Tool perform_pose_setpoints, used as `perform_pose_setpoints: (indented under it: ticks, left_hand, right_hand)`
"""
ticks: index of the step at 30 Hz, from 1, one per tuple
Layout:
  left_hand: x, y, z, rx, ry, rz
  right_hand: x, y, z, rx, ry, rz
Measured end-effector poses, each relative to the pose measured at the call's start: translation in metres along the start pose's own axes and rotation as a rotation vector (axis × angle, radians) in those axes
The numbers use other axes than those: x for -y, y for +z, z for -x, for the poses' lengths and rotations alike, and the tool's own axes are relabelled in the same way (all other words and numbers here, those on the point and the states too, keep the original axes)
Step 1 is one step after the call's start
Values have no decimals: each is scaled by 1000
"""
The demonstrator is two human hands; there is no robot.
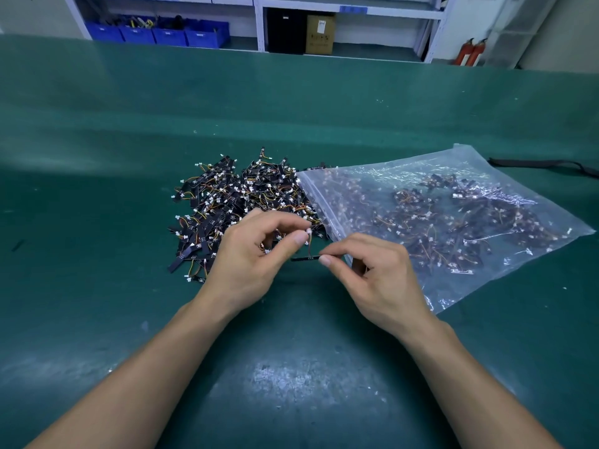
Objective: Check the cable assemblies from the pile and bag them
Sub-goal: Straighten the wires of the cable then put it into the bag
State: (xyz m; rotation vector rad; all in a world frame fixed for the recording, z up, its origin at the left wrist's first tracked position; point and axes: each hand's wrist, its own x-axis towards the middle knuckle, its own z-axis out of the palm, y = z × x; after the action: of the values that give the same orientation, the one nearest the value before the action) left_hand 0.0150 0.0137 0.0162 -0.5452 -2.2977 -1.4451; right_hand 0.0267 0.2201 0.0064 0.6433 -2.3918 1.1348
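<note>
A pile of cable assemblies (pixel 227 202), black strips with short coloured wires and white connectors, lies on the green table (pixel 291 367). To its right lies a clear zip bag (pixel 453 218) holding several more. Between my hands, just above the table, hangs one cable assembly (pixel 306 258). My left hand (pixel 249 257) pinches its white connector end. My right hand (pixel 376 273) pinches the end of its black strip, in front of the bag's mouth.
A black strap (pixel 544 163) lies on the table at the far right. Behind the table stands white shelving with blue bins (pixel 168 34), a cardboard box (pixel 320 34) and a black box. Red fire extinguishers (pixel 470 52) stand at the back right.
</note>
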Motion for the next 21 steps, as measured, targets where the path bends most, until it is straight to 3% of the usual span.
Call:
perform_pose_setpoints:
  ticks: [2, 8, 14, 21]
  left_hand:
    - [1, -3, 0, 23, -50, 9]
    - [0, -2, 1, 100, 13, -105]
    - [0, -2, 1, 59, 16, -40]
    - [-1, 1, 3, 45, 135, -83]
  right_hand:
    - [-1, -1, 0, -58, -7, -18]
    - [-2, -3, 0, -161, -55, -41]
    - [0, -2, 0, -144, -14, -43]
    - [-1, -2, -1, -105, -8, -73]
